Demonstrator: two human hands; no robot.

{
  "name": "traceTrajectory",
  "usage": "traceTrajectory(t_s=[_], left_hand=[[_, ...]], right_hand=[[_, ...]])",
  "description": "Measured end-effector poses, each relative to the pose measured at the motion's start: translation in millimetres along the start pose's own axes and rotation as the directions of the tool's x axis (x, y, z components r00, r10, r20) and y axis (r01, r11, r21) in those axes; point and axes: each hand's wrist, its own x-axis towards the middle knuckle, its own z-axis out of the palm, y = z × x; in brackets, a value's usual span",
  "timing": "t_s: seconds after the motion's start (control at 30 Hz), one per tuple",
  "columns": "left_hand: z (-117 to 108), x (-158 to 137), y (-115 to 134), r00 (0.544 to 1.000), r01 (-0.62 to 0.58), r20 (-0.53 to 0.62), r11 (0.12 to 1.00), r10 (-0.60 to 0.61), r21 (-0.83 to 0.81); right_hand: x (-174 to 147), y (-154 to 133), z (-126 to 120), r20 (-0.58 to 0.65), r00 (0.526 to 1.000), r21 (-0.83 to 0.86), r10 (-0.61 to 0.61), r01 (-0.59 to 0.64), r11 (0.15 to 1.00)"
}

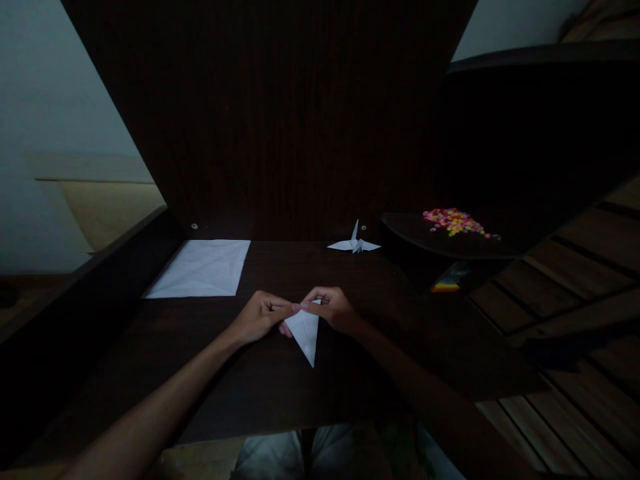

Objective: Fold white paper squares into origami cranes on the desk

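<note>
A piece of white folded paper (307,335), kite-shaped with its long point toward me, is held between both hands over the dark table. My left hand (261,316) pinches its upper left edge, thumb on top and some fingers behind. On the upper right side, my right hand (334,308) grips the paper with thumb and fingers. The two thumbs meet near the top of the fold. Past the hands, a finished white paper crane (355,245) stands near the back panel. Sheets of white paper (203,269) lie flat at the back left.
A dark wooden table (225,387) has a raised side board (85,267) on the left and a tall back panel (300,120). At right, a low curved shelf (415,230) bears a heap of small colourful pieces (455,221). Below it sits a rainbow-striped item (446,287).
</note>
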Motion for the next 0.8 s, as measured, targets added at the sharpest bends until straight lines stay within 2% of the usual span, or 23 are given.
traceTrajectory(t_s=[0.27, 0.5, 0.63, 0.8], left_hand=[[-2.8, 1.5, -2.3, 0.998, -0.03, -0.056, 0.999, 0.031, 0.031], [-2.1, 1.9, -2.8, 0.995, -0.018, -0.098, 0.998, 0.024, 0.055], [-0.1, 5.8, -6.5, 0.99, 0.048, -0.132, 0.999, -0.05, -0.019], [-0.2, 9.5, -10.9, 0.973, 0.04, -0.215, 0.982, -0.08, -0.186]], right_hand=[[2.8, 1.0, 1.7, -0.126, 0.992, 0.037, -0.032, 0.037, 0.999], [5.3, 5.5, 1.8, -0.094, 0.995, 0.114, 0.016, -0.005, 0.993], [5.0, 3.5, 2.0, -0.138, 0.99, 0.085, -0.017, 0.029, 0.996], [3.3, 1.4, 0.6, -0.224, 0.97, 0.013, -0.094, 0.1, 0.995]])
